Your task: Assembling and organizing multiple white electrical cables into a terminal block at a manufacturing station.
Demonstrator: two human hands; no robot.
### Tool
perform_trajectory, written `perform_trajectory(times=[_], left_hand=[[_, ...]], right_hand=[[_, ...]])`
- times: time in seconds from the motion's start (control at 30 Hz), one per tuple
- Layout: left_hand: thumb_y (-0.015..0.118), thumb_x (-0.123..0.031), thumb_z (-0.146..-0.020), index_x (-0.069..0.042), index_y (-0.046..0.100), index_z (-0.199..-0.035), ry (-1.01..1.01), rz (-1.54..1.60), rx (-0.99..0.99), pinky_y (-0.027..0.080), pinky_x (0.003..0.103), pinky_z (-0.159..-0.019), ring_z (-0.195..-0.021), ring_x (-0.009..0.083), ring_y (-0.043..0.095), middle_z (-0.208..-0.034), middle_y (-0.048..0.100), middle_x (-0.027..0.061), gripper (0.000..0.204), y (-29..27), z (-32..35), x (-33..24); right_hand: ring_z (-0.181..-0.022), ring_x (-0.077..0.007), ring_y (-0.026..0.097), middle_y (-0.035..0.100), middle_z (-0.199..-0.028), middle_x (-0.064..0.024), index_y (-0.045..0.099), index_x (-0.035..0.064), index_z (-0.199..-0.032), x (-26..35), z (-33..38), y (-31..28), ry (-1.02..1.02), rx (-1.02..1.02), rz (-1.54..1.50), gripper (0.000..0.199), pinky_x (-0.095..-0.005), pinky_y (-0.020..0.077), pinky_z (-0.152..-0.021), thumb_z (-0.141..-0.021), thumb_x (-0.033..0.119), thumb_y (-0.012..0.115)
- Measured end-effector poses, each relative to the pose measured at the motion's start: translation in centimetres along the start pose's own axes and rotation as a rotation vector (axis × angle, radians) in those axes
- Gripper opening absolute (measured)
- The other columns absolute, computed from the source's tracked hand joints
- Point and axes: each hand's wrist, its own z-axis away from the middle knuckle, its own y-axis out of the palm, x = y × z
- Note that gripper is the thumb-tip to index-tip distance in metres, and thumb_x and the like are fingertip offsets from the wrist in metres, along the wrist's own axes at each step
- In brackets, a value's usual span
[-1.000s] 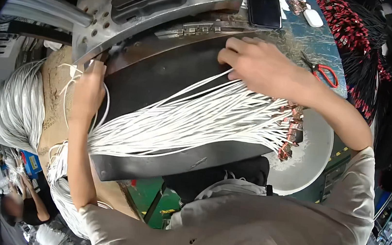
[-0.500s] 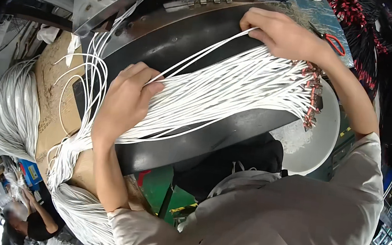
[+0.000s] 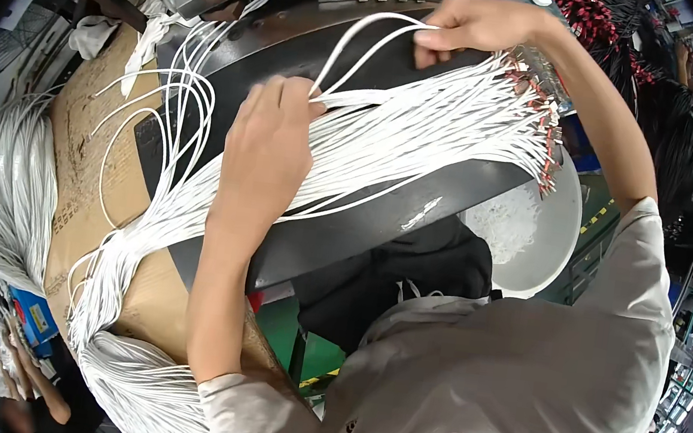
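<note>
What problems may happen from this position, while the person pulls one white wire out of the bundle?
1. The right hand lifts a looped wire whose lower part runs into the white wire bundle; it may snag neighbouring wires and drag them along.
2. The left hand presses only part of the bundle, so loose loops at the left could tangle.
3. The terminal ends hang over the black surface's edge and might slide off.

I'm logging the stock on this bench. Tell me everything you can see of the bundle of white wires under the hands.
The bundle of white wires is thin, smooth cords fanned across a dark sloped panel, their reddish metal-tipped ends at the right. The left hand presses on it; the right hand pinches a lifted loop. Leftward it trails over cardboard.
</note>
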Motion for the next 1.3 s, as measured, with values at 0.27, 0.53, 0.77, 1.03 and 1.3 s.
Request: perform_trajectory(times=[0.27,0.53,0.77,1.03,1.3], left_hand=[[0.059,-0.006,-0.097,0.002,0.058,-0.106,-0.520,0.415,-0.613,0.047,0.033,-0.065,-0.070,0.0259,0.060,-0.083,0.062,0.0148,0.012,-1.1,-0.3,1.2],[0.062,-0.006,-0.097,0.002,0.063,-0.105,-0.275,0.177,0.197,0.045,0.025,-0.066,-0.072,0.0110,0.054,-0.082,0.064,0.0077,0.012,-1.1,-0.9,0.7],[0.068,-0.002,-0.091,0.002,0.065,-0.101,-0.440,0.523,-0.743,0.045,0.024,-0.065,-0.072,0.0117,0.057,-0.083,0.064,0.0061,0.011,-0.2,-0.6,1.2],[0.065,-0.002,-0.094,0.003,0.065,-0.107,-0.075,0.023,0.188,0.046,0.021,-0.067,-0.074,0.0094,0.058,-0.087,0.066,0.0035,0.013,-0.8,-1.3,1.1],[0.064,-0.001,-0.095,0.003,0.065,-0.103,-0.418,0.374,-0.478,0.046,0.024,-0.066,-0.075,0.0108,0.059,-0.087,0.067,0.0053,0.010,-0.5,-0.3,1.4]], right_hand=[[-0.075,-0.0108,0.059,0.067,-0.082,-0.0046,0.068,-0.0032,-0.111,3.4,0.7,1.5,-0.236,0.048,-0.060,0.048,-0.0263,0.0482,-0.067,-0.104,0.041,0.051],[-0.063,-0.0139,0.057,0.061,-0.070,-0.0057,0.067,-0.0036,-0.102,4.2,0.6,-1.2,0.059,0.229,0.294,0.051,-0.0311,0.0462,-0.056,-0.096,0.047,0.062],[-0.066,-0.0211,0.062,0.063,-0.072,-0.0115,0.067,-0.0035,-0.101,3.0,0.8,0.5,-0.175,0.008,0.119,0.054,-0.0391,0.0476,-0.060,-0.088,0.049,0.069],[-0.076,-0.0299,0.066,0.068,-0.083,-0.0181,0.066,-0.0054,-0.105,1.7,0.4,-0.9,-0.169,0.186,0.389,0.044,-0.0408,0.0517,-0.070,-0.087,0.035,0.069],[-0.087,-0.0306,0.065,0.068,-0.094,-0.0179,0.066,-0.0024,-0.113,6.1,2.2,-0.3,0.127,-0.023,0.493,0.039,-0.0398,0.0525,-0.079,-0.089,0.029,0.065]])
